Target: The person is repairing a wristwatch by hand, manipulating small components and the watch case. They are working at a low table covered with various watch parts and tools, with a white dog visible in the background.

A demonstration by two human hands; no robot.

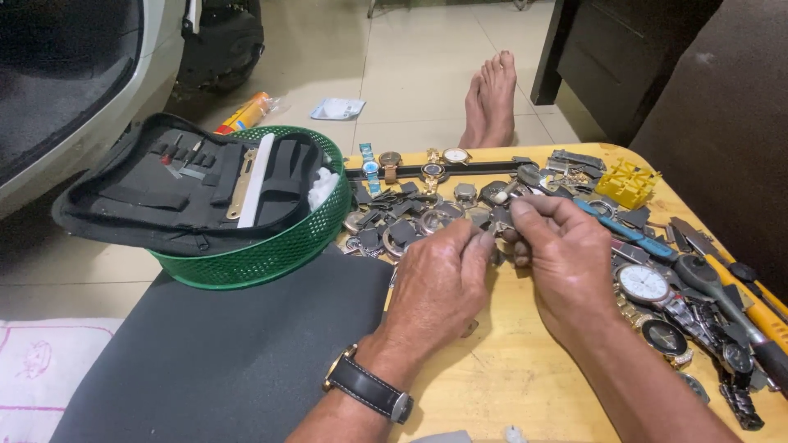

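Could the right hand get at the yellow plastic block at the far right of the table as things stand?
Probably yes. The yellow plastic block stands in the open beyond the right hand, nothing over it. But that hand, together with the left hand, is pinching a small metal part, so its grip looks taken.

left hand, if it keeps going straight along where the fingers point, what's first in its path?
Probably the small metal part pinched at its fingertips, then the right hand right behind it. The left hand points up-right; depth is unclear.
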